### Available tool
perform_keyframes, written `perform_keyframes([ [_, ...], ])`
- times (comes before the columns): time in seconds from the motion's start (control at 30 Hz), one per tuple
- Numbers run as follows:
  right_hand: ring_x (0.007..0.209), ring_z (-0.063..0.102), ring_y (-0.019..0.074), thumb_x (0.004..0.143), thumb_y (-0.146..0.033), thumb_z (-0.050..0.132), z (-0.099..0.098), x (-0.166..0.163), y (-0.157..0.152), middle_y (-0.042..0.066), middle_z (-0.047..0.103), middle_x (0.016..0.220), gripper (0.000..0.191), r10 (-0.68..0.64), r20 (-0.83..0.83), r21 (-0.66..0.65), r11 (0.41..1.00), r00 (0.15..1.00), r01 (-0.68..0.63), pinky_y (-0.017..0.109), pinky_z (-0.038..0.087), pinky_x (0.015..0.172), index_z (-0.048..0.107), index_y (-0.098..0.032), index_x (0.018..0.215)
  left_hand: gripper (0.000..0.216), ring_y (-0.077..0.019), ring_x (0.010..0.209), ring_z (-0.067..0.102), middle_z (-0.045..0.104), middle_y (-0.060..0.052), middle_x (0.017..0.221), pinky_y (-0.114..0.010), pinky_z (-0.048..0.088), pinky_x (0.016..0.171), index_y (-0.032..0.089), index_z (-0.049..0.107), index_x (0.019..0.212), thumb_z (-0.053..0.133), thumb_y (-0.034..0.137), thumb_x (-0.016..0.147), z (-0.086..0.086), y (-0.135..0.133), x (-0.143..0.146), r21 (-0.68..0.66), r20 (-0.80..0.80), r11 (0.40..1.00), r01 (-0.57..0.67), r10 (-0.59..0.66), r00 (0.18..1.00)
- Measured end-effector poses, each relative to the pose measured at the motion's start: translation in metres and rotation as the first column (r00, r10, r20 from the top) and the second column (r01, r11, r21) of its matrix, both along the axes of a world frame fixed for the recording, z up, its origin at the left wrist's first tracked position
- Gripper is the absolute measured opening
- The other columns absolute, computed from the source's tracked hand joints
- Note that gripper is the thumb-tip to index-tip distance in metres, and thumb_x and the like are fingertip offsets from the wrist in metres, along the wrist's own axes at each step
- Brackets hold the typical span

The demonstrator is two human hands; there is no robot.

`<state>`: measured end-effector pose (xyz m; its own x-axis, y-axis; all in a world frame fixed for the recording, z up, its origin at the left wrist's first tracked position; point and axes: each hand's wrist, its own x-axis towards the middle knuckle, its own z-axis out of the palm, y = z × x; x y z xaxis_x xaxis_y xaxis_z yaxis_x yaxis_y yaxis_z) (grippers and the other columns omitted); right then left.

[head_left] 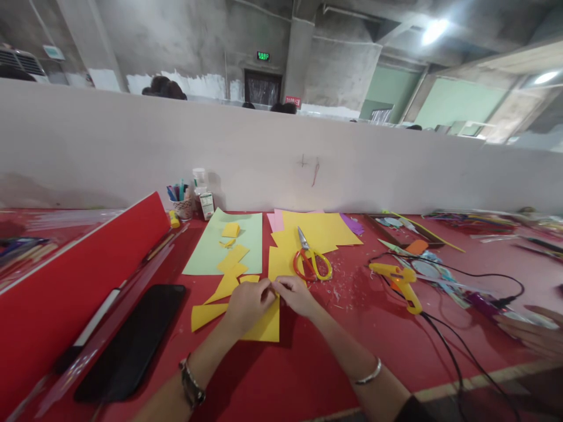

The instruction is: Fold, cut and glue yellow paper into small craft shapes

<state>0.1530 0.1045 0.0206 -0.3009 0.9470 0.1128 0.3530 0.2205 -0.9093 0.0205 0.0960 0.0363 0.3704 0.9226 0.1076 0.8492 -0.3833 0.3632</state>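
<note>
My left hand (250,303) and my right hand (299,296) meet at the fingertips above the red table. Both are closed in a pinch, and whatever lies between the fingers is too small or hidden to make out. Under my left hand lies a yellow paper sheet (266,325), partly covered by it. Cut yellow paper pieces (229,284) are spread to the left, some on a pale green sheet (250,234). Just beyond my right hand, scissors (308,255) with one red and one yellow handle loop rest on yellow paper (323,228), blades pointing away.
To the right lies a yellow glue gun (396,278) with black cords. A black phone (132,340) and a leaning red board (88,258) are on the left. A pen cup (182,208) stands by the white partition (246,152). Another person's hand (532,328) shows at far right.
</note>
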Motion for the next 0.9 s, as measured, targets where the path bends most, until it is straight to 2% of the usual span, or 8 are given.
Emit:
perform_keyframes([
  [0.2,0.041,0.024,0.0055,0.068,-0.043,0.042,0.001,0.006,0.005,-0.007,0.022,0.043,0.038,-0.166,-0.129,0.073,0.982,0.978,0.176,0.021,0.019,0.041,0.024,-0.020,0.045,0.022,-0.0151,0.058,0.055,0.060,-0.003,0.060,-0.023,0.021,0.048,0.018,0.056,0.065,0.036,0.020,0.076,0.003,0.000,0.001,0.014,-0.098,0.999,-0.046,0.047,0.994],
  [0.37,0.038,0.026,0.0058,0.065,-0.047,0.046,0.003,0.014,0.008,-0.007,0.027,0.041,0.038,-0.304,-0.251,0.001,0.949,0.919,0.314,0.022,0.020,0.039,0.028,-0.020,0.045,0.022,-0.0156,0.059,0.056,0.061,-0.003,0.061,-0.023,0.023,0.049,0.019,0.056,0.067,0.036,0.020,0.076,0.004,0.002,-0.004,0.038,-0.091,0.998,-0.047,0.050,0.995],
  [0.5,0.037,0.023,0.0054,0.058,-0.052,0.050,0.007,0.016,0.009,-0.008,0.025,0.039,0.040,-0.441,-0.348,-0.080,0.893,0.828,0.442,0.022,0.018,0.037,0.029,-0.020,0.045,0.021,-0.0169,0.062,0.057,0.062,-0.003,0.064,-0.022,0.025,0.048,0.020,0.056,0.069,0.036,0.022,0.076,0.006,0.008,-0.013,0.027,-0.117,0.995,-0.093,0.095,0.989],
  [0.63,0.037,0.022,0.0055,0.055,-0.052,0.052,0.010,0.017,0.010,-0.008,0.026,0.039,0.038,-0.521,-0.445,-0.140,0.844,0.729,0.517,0.022,0.017,0.037,0.032,-0.021,0.047,0.023,-0.0218,0.064,0.058,0.063,-0.006,0.069,-0.024,0.028,0.048,0.019,0.057,0.074,0.034,0.024,0.077,0.007,0.014,-0.022,0.029,-0.215,0.972,-0.232,0.233,0.948],
  [0.73,0.037,0.022,0.0053,0.053,-0.053,0.053,0.010,0.018,0.010,-0.008,0.026,0.040,0.038,-0.562,-0.497,-0.179,0.812,0.661,0.555,0.021,0.017,0.037,0.034,-0.021,0.048,0.025,-0.0210,0.067,0.058,0.063,-0.006,0.072,-0.026,0.035,0.051,0.019,0.056,0.078,0.031,0.022,0.078,0.005,0.017,-0.027,0.070,-0.145,0.958,-0.278,0.286,0.947],
  [0.8,0.037,0.023,0.0053,0.053,-0.053,0.053,0.010,0.018,0.009,-0.008,0.027,0.039,0.038,-0.562,-0.497,-0.189,0.814,0.661,0.550,0.021,0.016,0.036,0.034,-0.021,0.048,0.027,-0.0189,0.076,0.058,0.062,-0.007,0.083,-0.026,0.040,0.060,0.018,0.054,0.089,0.028,0.021,0.080,0.003,0.018,-0.030,0.182,0.014,0.956,-0.229,0.231,0.973],
  [0.87,0.036,0.023,0.0054,0.054,-0.053,0.053,0.008,0.016,0.009,-0.008,0.028,0.037,0.038,-0.551,-0.468,-0.193,0.827,0.691,0.529,0.021,0.016,0.036,0.034,-0.021,0.048,0.031,-0.0188,0.089,0.054,0.059,-0.009,0.097,-0.027,0.040,0.073,0.016,0.049,0.102,0.031,0.024,0.079,-0.001,0.019,-0.031,0.322,0.132,0.942,-0.097,0.057,0.990],
  [0.9,0.035,0.024,0.0054,0.054,-0.054,0.053,0.007,0.015,0.009,-0.008,0.028,0.037,0.039,-0.546,-0.453,-0.200,0.833,0.705,0.516,0.021,0.016,0.036,0.034,-0.020,0.048,0.035,-0.0200,0.095,0.051,0.056,-0.011,0.103,-0.029,0.039,0.079,0.015,0.046,0.107,0.035,0.027,0.077,-0.002,0.019,-0.031,0.369,0.138,0.929,-0.003,-0.052,0.989],
])
